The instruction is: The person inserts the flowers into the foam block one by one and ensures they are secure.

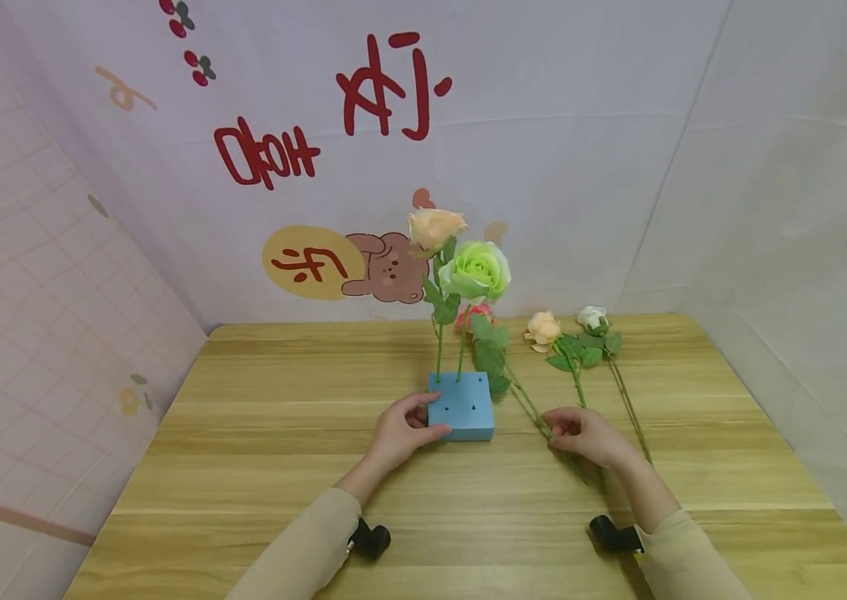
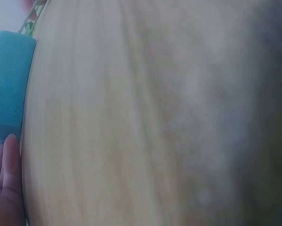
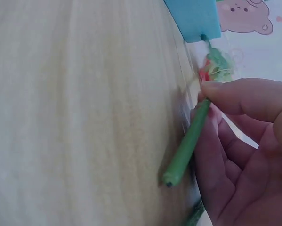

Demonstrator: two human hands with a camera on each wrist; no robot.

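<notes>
My left hand holds a light blue foam block by its left side, thumb at the front corner. Upright in the block's back part stand a peach rose and a light green rose. Small dark holes dot the block's top. To the right of the block, my right hand pinches the lower stem of a pink rose, whose bloom is partly hidden behind the green rose. In the right wrist view, the cut end of this green stem sticks out past thumb and forefinger.
Another peach rose and a white rose lie at the back right of the wooden table, their stems running toward my right forearm. A white printed cloth hangs behind the table and at both sides.
</notes>
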